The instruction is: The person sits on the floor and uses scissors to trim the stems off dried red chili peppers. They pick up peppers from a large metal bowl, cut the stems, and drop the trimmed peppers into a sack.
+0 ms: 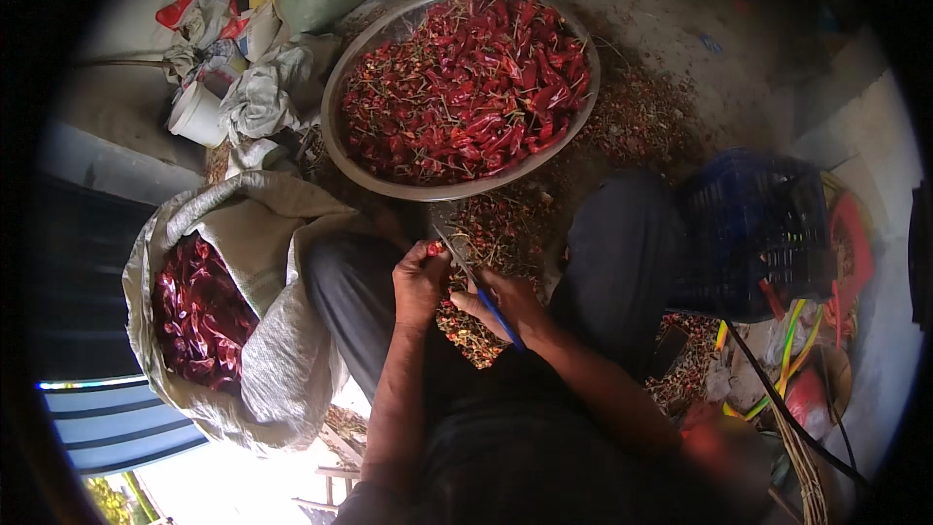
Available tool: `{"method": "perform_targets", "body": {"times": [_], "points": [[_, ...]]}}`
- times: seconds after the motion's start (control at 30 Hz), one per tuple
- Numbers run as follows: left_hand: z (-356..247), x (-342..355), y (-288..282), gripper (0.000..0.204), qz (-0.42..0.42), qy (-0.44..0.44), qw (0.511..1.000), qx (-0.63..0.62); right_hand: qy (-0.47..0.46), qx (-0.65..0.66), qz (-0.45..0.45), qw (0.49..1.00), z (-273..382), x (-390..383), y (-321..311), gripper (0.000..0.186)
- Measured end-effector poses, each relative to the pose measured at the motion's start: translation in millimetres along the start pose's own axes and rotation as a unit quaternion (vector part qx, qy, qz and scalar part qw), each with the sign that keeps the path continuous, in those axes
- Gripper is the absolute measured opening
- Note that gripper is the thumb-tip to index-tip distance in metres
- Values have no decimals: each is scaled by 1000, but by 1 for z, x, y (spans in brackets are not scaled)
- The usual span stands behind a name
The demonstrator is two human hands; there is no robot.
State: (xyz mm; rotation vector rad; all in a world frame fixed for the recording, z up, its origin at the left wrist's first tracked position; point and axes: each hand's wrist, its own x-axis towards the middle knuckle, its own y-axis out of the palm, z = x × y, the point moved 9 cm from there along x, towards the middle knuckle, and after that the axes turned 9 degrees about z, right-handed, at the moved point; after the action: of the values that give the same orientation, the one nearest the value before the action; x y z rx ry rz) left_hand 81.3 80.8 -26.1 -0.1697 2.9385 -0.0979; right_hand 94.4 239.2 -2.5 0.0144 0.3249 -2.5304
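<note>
Between my knees, my left hand [418,284] pinches a small red dried chili [434,248] at its fingertips. Close beside it, my right hand [507,303] is closed around blue-handled scissors [499,314]. Their thin metal blades point up and left past the chili; whether they are apart is too small to tell. Beyond both hands stands a wide metal basin [374,185], heaped with dried red chilies [476,87], many with pale stems. At my left knee, an open white woven sack [292,369] holds dark red chili pods [199,316].
Chili stems and bits [505,228] litter the floor below my hands and around the basin. A dark blue plastic crate [753,233] stands by my right knee, near a red basin [853,253]. A white bucket [199,115] and crumpled bags [262,97] lie at far left.
</note>
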Motion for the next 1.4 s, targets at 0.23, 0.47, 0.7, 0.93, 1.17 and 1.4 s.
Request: {"method": "perform_targets", "body": {"times": [0.23, 0.47, 0.7, 0.93, 1.17, 1.4], "points": [[25, -5, -4, 5, 32, -52, 989, -134, -27, 472, 54, 879, 7, 15, -8, 37], [-94, -43, -57, 14, -98, 95, 979, 154, 142, 302, 18, 942, -35, 5, 9, 41], [-194, -92, -224, 20, -364, 135, 806, 447, 84, 59, 18, 995, -9, 12, 3, 46], [-144, -93, -382, 23, -332, -126, 523, 775, 115, 28, 20, 993, -25, 15, 11, 46], [-149, -50, -429, 47, -93, -167, 737, 648, 120, 128, 7, 984, -45, 18, 21, 47], [-235, -13, -257, 37, -149, -105, 608, 772, 157, 289, 19, 944, -35, 16, 28, 36]]}}
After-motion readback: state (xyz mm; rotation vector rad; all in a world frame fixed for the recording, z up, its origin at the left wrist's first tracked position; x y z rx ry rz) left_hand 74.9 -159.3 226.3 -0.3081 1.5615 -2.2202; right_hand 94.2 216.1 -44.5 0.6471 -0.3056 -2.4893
